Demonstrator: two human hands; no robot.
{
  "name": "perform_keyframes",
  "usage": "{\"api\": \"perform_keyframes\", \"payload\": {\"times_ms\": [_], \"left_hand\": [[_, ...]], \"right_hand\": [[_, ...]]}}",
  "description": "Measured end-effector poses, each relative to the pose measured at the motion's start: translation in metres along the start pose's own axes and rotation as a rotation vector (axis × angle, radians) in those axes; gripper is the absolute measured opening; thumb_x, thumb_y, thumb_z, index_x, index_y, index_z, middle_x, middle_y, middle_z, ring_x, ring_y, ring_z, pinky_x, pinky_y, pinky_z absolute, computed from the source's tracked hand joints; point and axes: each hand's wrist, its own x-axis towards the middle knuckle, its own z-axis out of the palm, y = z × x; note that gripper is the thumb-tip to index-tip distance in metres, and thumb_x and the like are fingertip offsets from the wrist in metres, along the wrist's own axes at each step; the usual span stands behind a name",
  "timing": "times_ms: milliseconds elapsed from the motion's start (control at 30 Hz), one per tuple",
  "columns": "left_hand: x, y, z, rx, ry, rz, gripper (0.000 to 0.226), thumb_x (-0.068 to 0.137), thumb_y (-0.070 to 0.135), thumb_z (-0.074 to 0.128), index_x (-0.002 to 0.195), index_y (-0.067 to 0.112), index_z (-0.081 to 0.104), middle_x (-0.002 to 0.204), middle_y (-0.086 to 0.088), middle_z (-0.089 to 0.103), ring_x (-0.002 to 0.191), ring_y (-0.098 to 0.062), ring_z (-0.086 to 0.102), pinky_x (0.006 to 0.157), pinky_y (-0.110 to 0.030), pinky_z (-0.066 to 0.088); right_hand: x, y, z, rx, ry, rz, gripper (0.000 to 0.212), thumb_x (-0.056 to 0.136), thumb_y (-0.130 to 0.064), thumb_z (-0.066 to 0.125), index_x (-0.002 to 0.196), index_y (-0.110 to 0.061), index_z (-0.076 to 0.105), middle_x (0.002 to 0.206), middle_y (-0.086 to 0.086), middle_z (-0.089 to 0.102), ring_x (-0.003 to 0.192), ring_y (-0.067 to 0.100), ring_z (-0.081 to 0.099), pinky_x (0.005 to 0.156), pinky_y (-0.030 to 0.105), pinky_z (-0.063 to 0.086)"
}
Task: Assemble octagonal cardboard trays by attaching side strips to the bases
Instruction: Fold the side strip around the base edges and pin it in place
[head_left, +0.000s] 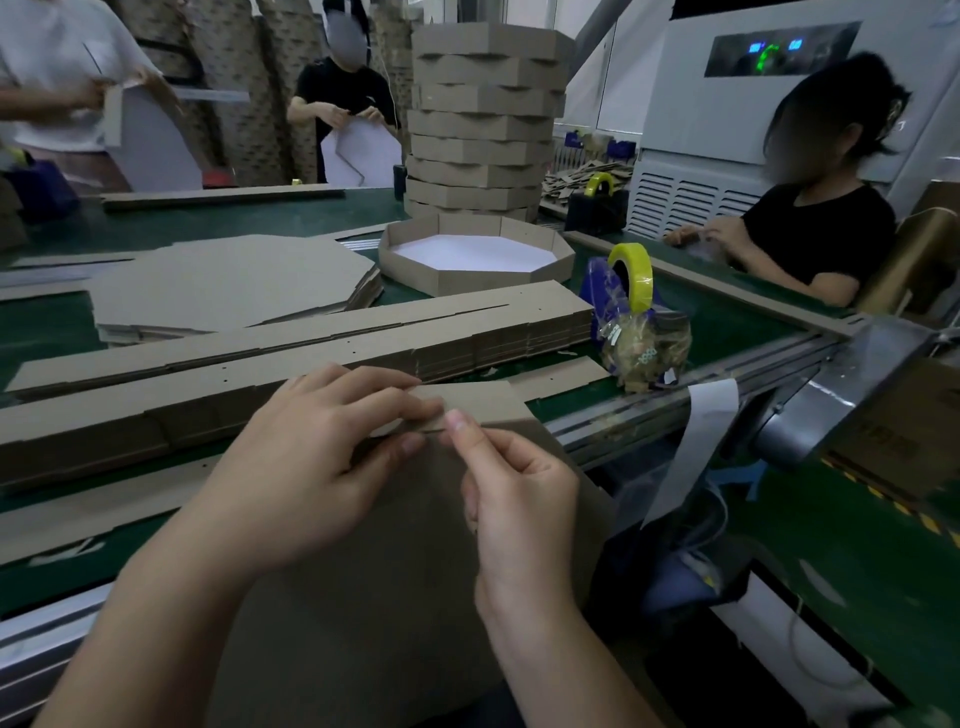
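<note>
Plain brown on the side strips (363, 343) and the stacked trays (483, 119); white inside the open tray (467, 283); dark green across the counter (727, 317); bright yellow on the tape roll (640, 278), blue on its dispenser (597, 291); black on a seated worker's shirt (815, 234).

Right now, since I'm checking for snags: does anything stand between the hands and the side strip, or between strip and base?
Nothing visible: left hand and right hand both pinch the side strip at the edge of the base.

The finished tray (475, 260) lies before the tray stack (480, 119), right of flat bases (228, 283).
</note>
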Motion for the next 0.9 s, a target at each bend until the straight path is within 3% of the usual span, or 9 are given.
{"api": "perform_keyframes", "payload": {"times_ms": [233,400,567,733,833,900], "left_hand": [[0.0,-0.004,0.003,-0.052,0.028,-0.021,0.032,0.087,0.041,0.05,0.11,0.028,0.068,0.121,0.013,0.061,0.111,-0.017,0.056,0.09,-0.044,0.046],[-0.001,-0.004,0.001,-0.164,0.02,-0.079,0.018,0.083,0.043,0.05,0.099,0.042,0.044,0.116,0.016,0.061,0.108,-0.016,0.055,0.088,-0.043,0.044],[-0.003,-0.005,-0.006,-0.147,-0.023,-0.051,0.026,0.086,0.04,0.049,0.107,0.048,0.064,0.123,0.023,0.056,0.115,-0.008,0.05,0.095,-0.038,0.041],[-0.002,-0.001,-0.009,-0.169,-0.052,-0.114,0.033,0.084,0.055,0.044,0.112,0.053,0.062,0.123,0.026,0.055,0.117,-0.001,0.047,0.1,-0.033,0.038],[0.003,0.006,-0.006,-0.081,0.007,-0.162,0.042,0.083,0.068,0.035,0.097,0.048,0.069,0.109,0.028,0.059,0.106,-0.002,0.052,0.097,-0.034,0.038],[0.006,0.013,-0.001,0.038,0.082,-0.197,0.039,0.087,0.067,0.038,0.083,0.039,0.066,0.095,0.021,0.064,0.093,-0.009,0.058,0.102,-0.039,0.036]], "right_hand": [[0.002,0.0,-0.003,-0.036,0.008,0.096,0.029,0.081,-0.021,0.076,0.055,-0.01,0.069,0.04,-0.005,0.038,0.036,0.004,0.029,0.035,0.014,0.024],[0.001,0.0,-0.009,-0.108,-0.057,0.096,0.028,0.082,-0.029,0.074,0.058,-0.016,0.072,0.038,-0.006,0.038,0.035,0.004,0.03,0.036,0.014,0.025],[0.002,-0.003,-0.019,-0.134,-0.175,0.176,0.019,0.083,-0.023,0.074,0.064,-0.019,0.077,0.043,-0.001,0.045,0.036,0.003,0.037,0.037,0.012,0.028],[0.003,-0.004,-0.024,-0.131,-0.244,0.215,0.013,0.083,-0.019,0.074,0.07,-0.019,0.078,0.043,-0.004,0.041,0.037,0.004,0.032,0.037,0.013,0.026],[0.003,-0.005,-0.024,-0.13,-0.264,0.223,0.016,0.084,-0.019,0.072,0.07,-0.021,0.079,0.041,-0.006,0.04,0.036,0.005,0.03,0.038,0.015,0.025],[0.002,-0.005,-0.024,-0.129,-0.278,0.242,0.018,0.085,-0.018,0.071,0.069,-0.024,0.079,0.04,-0.007,0.041,0.036,0.004,0.031,0.038,0.014,0.026]]}}
